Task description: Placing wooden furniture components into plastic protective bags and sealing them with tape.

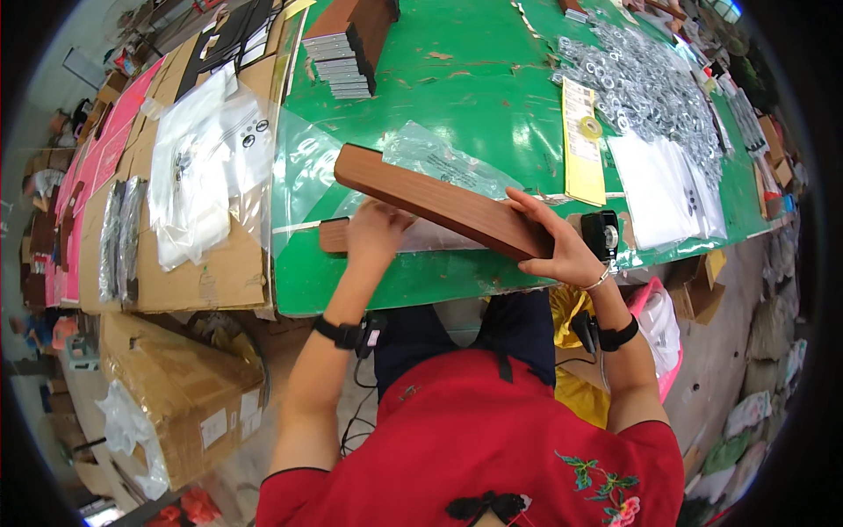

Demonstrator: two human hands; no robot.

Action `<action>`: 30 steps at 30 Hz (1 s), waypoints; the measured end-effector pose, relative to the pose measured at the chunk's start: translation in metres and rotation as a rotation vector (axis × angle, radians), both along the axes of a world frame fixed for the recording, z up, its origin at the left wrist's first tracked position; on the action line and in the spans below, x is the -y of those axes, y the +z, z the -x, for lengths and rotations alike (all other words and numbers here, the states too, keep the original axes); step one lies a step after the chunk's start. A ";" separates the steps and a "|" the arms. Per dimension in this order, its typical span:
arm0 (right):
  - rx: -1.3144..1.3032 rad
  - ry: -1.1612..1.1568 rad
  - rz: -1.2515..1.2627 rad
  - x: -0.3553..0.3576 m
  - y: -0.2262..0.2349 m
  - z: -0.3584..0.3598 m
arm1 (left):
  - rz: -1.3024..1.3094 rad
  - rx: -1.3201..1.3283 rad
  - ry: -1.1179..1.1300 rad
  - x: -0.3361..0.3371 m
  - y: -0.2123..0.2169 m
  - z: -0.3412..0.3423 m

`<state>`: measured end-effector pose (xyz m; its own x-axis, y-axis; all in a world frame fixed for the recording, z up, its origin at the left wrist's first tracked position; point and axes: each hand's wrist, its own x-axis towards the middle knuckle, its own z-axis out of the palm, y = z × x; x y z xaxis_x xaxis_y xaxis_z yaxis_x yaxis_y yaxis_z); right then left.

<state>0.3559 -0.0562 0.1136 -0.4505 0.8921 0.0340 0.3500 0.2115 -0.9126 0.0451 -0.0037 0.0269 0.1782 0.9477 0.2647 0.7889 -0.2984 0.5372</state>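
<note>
My right hand (562, 250) grips one end of a long brown wooden board (439, 200), held tilted above the green table (474, 97). My left hand (373, 230) rests flat on a clear plastic bag (439, 162) and on a second brown wooden piece (334, 235) lying under the board near the table's front edge. The far end of the lifted board points up and to the left.
A stack of dark boards (349, 44) stands at the back. A heap of metal washers (641, 79), a yellow paper strip (581, 145) and white bags (654, 189) lie right. Clear bags on cardboard (198, 167) lie left; a cardboard box (180, 395) sits below.
</note>
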 end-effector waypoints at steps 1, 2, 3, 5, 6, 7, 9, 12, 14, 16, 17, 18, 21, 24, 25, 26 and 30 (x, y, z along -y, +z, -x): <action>0.029 0.016 -0.038 -0.001 -0.002 0.002 | -0.116 -0.029 0.092 0.008 -0.001 0.012; 0.054 0.037 -0.077 -0.003 -0.004 0.005 | -0.198 0.132 0.167 0.020 0.010 0.024; 0.050 0.041 -0.077 -0.004 -0.003 0.009 | -0.152 0.325 0.276 0.038 0.014 0.035; 0.162 0.156 -0.245 -0.005 0.001 0.019 | -0.126 0.365 0.425 0.069 0.036 0.048; 0.159 0.159 -0.244 -0.007 0.000 0.023 | -0.126 0.362 0.428 0.082 0.035 0.052; 0.195 0.187 -0.288 -0.010 0.000 0.027 | -0.211 0.302 0.367 0.095 0.034 0.055; 0.276 0.222 -0.368 -0.016 -0.002 0.032 | -0.298 0.235 0.318 0.115 0.035 0.057; 0.333 0.261 -0.433 -0.027 -0.008 0.031 | -0.295 0.145 0.181 0.132 0.034 0.043; 0.340 0.273 -0.406 -0.030 -0.007 0.031 | -0.230 0.149 0.114 0.136 0.028 0.035; 0.351 0.282 -0.378 -0.035 -0.011 0.030 | -0.225 0.151 0.119 0.137 0.024 0.029; 0.376 0.286 -0.417 -0.041 -0.018 0.031 | -0.201 0.168 0.115 0.136 0.022 0.026; 0.402 0.289 -0.456 -0.045 -0.023 0.030 | -0.177 0.185 0.110 0.135 0.022 0.024; 0.364 0.284 -0.443 -0.038 -0.026 0.030 | -0.163 0.175 0.092 0.134 0.021 0.021; 0.332 0.291 -0.368 -0.039 -0.024 0.029 | -0.177 0.173 0.064 0.128 0.021 0.020; 0.331 0.291 -0.368 -0.040 -0.023 0.030 | -0.185 0.171 0.045 0.126 0.021 0.019; 0.354 0.297 -0.346 -0.043 -0.020 0.029 | -0.185 0.171 0.042 0.123 0.021 0.018; 0.376 0.288 -0.393 -0.044 -0.026 0.027 | -0.185 0.159 -0.028 0.113 0.024 0.013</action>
